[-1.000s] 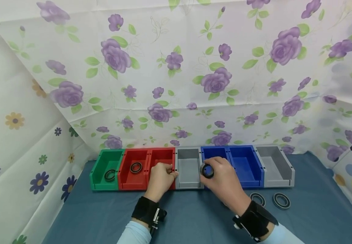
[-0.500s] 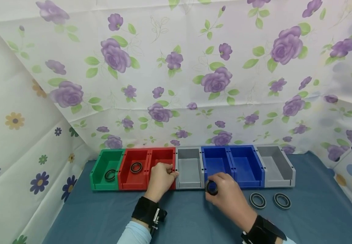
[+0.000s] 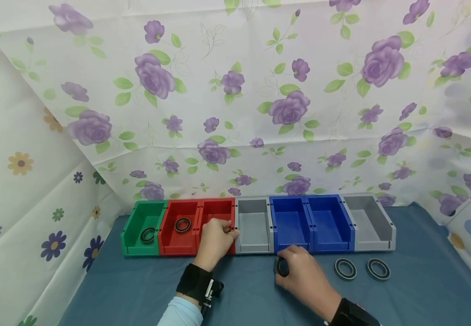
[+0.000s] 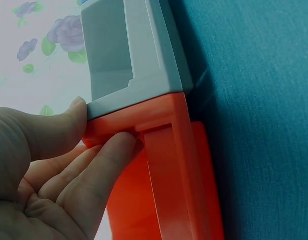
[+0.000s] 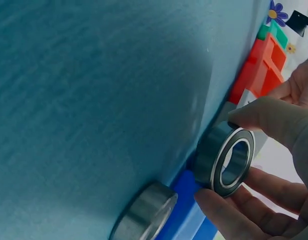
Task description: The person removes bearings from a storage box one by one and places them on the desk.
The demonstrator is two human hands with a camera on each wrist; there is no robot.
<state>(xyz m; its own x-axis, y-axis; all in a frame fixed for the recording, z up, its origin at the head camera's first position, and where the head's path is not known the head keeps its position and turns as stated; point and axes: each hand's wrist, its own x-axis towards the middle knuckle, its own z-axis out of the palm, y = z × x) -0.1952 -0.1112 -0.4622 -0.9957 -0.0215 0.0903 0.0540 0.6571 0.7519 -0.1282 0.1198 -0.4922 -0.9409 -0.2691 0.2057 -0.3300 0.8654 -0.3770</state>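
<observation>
In the head view, my left hand (image 3: 215, 240) pinches the side wall of the right-hand red bin (image 3: 217, 207), where it meets the middle grey bin (image 3: 253, 248). The left wrist view shows the thumb on top of that wall and a finger inside the red bin (image 4: 164, 180). My right hand (image 3: 305, 277) holds a ball bearing (image 3: 282, 268) on edge, in front of the left blue bin (image 3: 290, 217). Seen from the right wrist, the thumb and fingers grip the bearing (image 5: 208, 161) by its outer rim, its bore facing the palm.
Two bearings lie flat on the blue cloth, one (image 3: 338, 270) nearer the right hand and another (image 3: 370, 270) farther right. Single bearings sit in the green bin (image 3: 139, 249) and the left red bin (image 3: 178, 248). A second blue bin (image 3: 329, 222) and a grey bin (image 3: 367, 222) end the row.
My right hand, with the bearing, has moved back from the bins toward the front and down to just before the left blue bin. The left hand has stayed put.
</observation>
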